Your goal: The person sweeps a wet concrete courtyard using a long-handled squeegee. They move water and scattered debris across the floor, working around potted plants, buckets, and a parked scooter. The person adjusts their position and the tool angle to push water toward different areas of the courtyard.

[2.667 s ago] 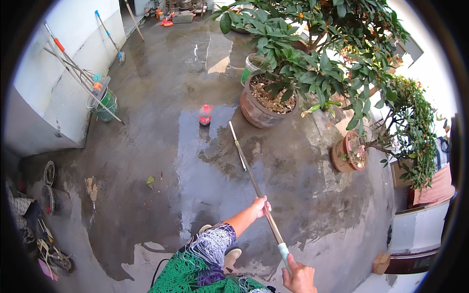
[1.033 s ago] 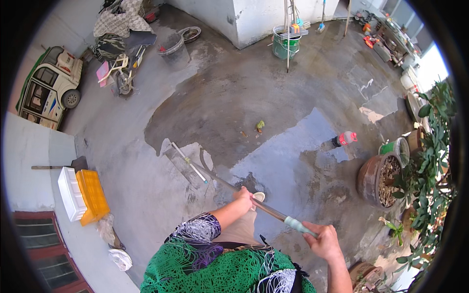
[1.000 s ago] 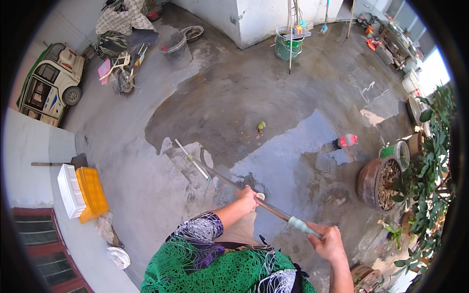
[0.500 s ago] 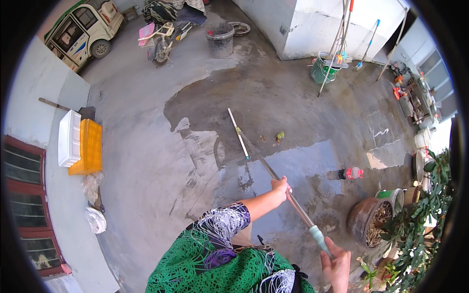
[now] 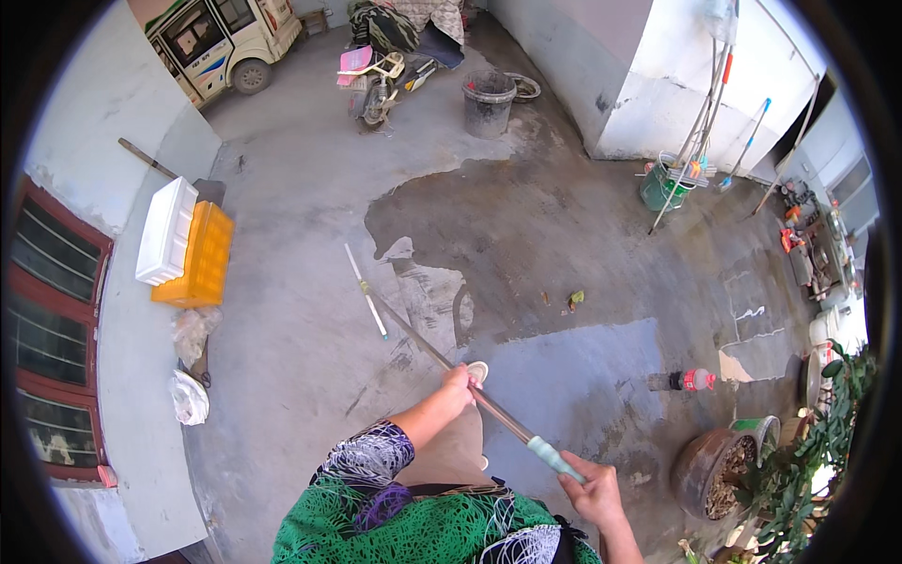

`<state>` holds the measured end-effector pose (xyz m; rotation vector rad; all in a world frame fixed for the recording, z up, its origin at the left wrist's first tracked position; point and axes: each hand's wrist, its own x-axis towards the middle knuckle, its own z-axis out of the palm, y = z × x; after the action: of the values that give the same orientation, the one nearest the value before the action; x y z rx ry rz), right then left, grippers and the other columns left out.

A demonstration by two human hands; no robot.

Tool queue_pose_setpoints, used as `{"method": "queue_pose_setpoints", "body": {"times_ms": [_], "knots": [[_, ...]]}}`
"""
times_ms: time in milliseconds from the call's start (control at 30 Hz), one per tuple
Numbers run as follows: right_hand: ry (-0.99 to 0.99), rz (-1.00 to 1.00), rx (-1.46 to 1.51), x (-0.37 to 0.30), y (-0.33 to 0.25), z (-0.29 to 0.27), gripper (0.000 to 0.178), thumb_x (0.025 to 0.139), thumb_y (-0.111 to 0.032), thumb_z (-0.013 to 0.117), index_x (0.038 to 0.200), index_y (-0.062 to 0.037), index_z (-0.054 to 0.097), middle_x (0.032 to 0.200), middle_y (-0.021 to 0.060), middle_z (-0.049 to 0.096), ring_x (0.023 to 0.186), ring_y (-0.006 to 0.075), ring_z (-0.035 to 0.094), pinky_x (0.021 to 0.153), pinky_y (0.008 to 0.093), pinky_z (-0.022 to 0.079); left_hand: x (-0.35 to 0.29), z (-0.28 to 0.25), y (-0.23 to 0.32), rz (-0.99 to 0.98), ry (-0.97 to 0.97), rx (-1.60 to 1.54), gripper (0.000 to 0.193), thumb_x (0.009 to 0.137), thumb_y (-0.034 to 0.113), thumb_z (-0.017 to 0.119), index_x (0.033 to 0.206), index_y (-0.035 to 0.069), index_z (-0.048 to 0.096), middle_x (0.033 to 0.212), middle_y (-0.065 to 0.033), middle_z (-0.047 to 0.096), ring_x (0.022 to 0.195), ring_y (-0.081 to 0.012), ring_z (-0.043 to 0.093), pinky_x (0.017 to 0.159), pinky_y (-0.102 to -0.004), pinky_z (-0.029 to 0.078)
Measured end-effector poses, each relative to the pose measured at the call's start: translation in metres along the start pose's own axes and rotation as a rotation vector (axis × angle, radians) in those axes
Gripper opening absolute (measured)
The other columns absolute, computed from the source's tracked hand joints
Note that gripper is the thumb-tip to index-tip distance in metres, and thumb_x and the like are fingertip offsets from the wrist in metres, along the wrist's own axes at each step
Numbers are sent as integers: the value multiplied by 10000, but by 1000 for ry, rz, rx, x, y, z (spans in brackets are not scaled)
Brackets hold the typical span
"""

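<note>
A long-handled floor squeegee runs slantwise across the middle, its thin white head on the concrete at the far left end. Midway along the metal pole, my left hand is wrapped around it. My right hand grips the pale green handle end, nearer my body on the right. The squeegee's head lies on paler floor, left of the dark wet patch. One light shoe shows beside my left hand.
A red-labelled bottle and a large plant pot stand on the right. An orange crate with a white foam box lines the left wall. Farther off are a black bucket, a green bucket of poles and a van.
The squeegee's head has swung left, off the wet patch onto paler floor. Both hands have moved left with the pole, and the view has shifted left too.
</note>
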<state>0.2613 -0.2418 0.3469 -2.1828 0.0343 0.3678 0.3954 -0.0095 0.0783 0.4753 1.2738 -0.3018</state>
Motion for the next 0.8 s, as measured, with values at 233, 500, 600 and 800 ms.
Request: {"method": "queue_pose_setpoints", "body": {"times_ms": [233,500,600,800], "knots": [[-219,83,-56,135,-35,64,316,729,-161,636,1015,-27,617,594,167,585,417,170,522,472,295,429,82,3,135,47,167,81,195,889,227,422,769,80,378,546,-40,338,442,-170,358,407,-329,375],[1,282,116,154,-5,36,316,735,-92,635,1031,13,598,732,166,639,617,123,572,620,248,457,67,116,85,274,219,503,284,866,153,491,1020,29,288,689,-108,450,428,-153,427,342,-295,385],[34,437,227,118,-7,9,321,770,-19,596,1081,49,563,680,14,589,621,51,488,580,198,417,49,131,41,265,143,687,303,865,138,483,1028,36,249,697,-114,465,430,-158,459,340,-296,417],[162,407,279,51,-21,-28,335,823,-192,601,1097,-3,567,787,16,630,647,62,484,556,251,419,-2,154,-28,157,4,870,310,867,167,468,1002,25,227,626,-104,494,429,-180,504,339,-295,434]]}}
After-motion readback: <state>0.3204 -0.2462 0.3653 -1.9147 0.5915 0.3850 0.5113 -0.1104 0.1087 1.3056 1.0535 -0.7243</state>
